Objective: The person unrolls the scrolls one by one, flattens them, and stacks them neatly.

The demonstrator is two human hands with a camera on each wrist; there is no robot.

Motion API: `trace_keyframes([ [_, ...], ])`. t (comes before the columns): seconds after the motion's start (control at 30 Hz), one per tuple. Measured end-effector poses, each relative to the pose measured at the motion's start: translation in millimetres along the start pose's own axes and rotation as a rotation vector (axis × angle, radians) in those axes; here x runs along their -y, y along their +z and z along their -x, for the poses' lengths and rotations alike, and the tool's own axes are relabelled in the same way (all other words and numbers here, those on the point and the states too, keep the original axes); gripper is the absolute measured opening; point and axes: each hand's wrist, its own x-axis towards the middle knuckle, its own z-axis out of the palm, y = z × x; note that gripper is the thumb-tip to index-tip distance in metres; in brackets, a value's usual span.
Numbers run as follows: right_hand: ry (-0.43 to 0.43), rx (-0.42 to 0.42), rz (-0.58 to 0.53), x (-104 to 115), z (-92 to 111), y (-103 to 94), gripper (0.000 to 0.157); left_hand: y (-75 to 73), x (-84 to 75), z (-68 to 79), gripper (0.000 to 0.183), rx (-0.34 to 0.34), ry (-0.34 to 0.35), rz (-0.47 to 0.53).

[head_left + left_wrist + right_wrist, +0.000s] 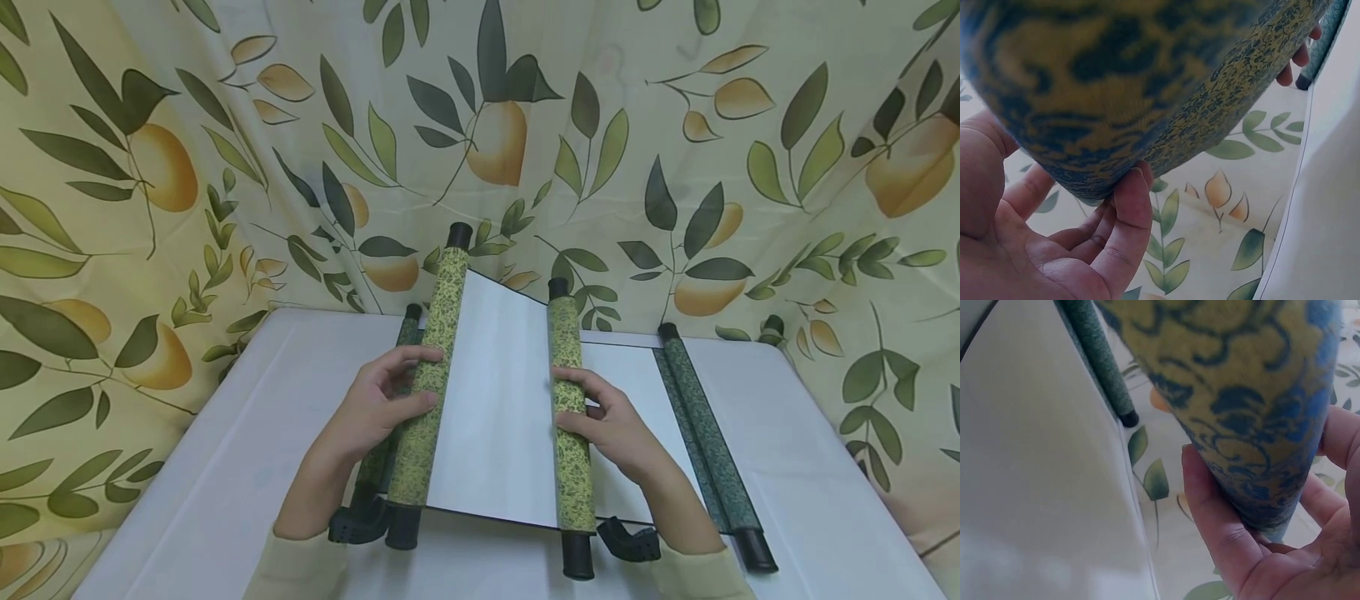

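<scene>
A yellow-green patterned scroll [495, 400] is held partly unrolled above the table, its white sheet stretched between two rolls with black end knobs. My left hand [378, 404] grips the left roll [429, 408], thumb and fingers around it. On the right roll [572, 467], my right hand [611, 417] pinches with thumb and fingers. Each wrist view shows its roll close up, blue and yellow in pattern, with curled fingers beneath. Under it lies a dark green scroll [712, 442], spread on the table with its white sheet partly covered by the raised one.
The white-covered table [817, 467] extends to both sides. Behind it hangs a curtain [600, 150] printed with leaves and fruit. Black wrist devices [628, 540] sit by both sleeves, close to the scrolls' lower ends.
</scene>
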Motion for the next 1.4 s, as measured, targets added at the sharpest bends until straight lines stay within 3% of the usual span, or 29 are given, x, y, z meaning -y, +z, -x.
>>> trace_keyframes([
  [1.4, 0.020, -0.015, 0.023, -4.3, -2.8, -2.7, 0.055, -3.8, -4.3, 2.4, 0.045, -0.007, 0.007, -0.012],
])
